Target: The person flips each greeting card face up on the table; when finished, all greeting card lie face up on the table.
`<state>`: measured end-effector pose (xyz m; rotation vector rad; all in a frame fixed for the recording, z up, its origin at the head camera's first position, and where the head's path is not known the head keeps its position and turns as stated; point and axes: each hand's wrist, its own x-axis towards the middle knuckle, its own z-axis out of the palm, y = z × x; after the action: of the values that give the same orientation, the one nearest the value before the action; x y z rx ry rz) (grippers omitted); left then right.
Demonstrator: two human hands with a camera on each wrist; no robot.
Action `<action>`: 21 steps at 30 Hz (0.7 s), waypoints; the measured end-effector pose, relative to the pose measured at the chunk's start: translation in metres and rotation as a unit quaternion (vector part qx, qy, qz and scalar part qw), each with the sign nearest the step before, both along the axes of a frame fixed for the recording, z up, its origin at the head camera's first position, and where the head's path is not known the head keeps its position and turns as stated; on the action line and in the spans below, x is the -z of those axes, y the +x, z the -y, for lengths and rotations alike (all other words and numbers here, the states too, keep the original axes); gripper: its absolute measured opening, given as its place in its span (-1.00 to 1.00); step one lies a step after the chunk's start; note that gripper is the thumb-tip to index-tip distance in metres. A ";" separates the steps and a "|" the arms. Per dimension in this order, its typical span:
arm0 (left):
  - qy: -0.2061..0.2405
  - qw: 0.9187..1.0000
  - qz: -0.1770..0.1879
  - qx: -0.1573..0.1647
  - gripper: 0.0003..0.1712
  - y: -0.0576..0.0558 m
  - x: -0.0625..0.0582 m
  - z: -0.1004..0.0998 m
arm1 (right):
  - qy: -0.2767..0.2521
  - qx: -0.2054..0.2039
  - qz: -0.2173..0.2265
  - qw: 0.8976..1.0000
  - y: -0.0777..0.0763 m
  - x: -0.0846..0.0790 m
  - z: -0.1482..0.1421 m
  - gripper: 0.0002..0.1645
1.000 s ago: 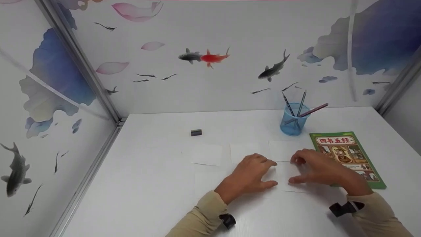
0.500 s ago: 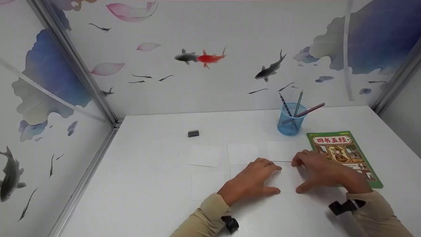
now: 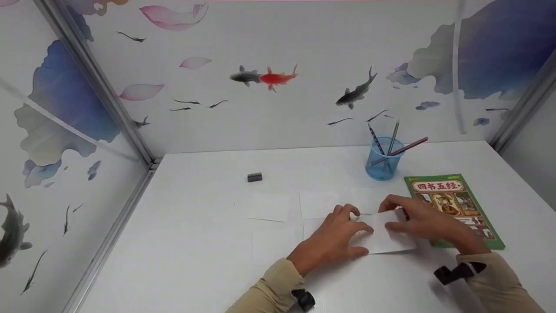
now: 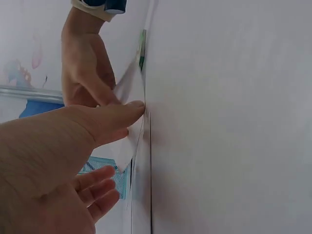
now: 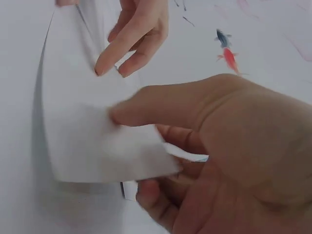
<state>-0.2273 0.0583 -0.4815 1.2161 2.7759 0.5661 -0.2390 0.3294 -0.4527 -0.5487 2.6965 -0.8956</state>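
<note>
My right hand [image 3: 419, 219] pinches a small white sheet of paper [image 3: 384, 243], thumb on its upper face and other fingers beneath. In the right wrist view the sheet [image 5: 87, 146] bends and its near end is lifted. The left hand [image 3: 328, 237] rests at the sheet's left end, index fingertip on top and thumb at the near left corner. The left wrist view shows my left thumb [image 4: 129, 112] at the paper's edge, with the other fingers spread. Further white sheets [image 3: 269, 206] lie flat in rows to the left and behind, their edges faint.
A green-bordered book [image 3: 451, 200] lies under the right forearm's side. Behind it stands a blue cup [image 3: 382, 167] with several pencils. A small dark eraser-like block [image 3: 255, 177] sits further left on the white table [image 3: 173, 243]. Printed walls [image 3: 260, 117] close off the back and left.
The right thumb has moved inward onto the sheet, and the sheet's right end now rises from the table in that hand. The left index finger has come down onto the paper.
</note>
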 end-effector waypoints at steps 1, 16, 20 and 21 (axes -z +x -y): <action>0.007 1.000 -0.006 -0.008 -0.53 0.001 -0.001 -0.001 | -0.016 0.006 -0.005 1.000 0.000 -0.001 0.000 -0.55; 0.324 0.881 0.339 -0.058 -0.51 0.008 -0.008 -0.011 | -0.157 -0.007 -0.009 0.988 0.006 -0.010 0.020 -0.58; 0.342 0.867 0.357 -0.058 -0.53 0.008 -0.005 -0.010 | -0.183 -0.041 -0.004 0.982 0.005 -0.004 0.022 -0.65; 0.344 0.867 0.355 -0.061 -0.54 0.008 -0.004 -0.009 | -0.182 -0.047 -0.011 0.982 0.005 -0.002 0.023 -0.64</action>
<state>-0.2196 0.0674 -0.4777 0.6486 2.0443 1.7082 -0.2336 0.3069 -0.4506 -0.7558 2.5083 -1.3737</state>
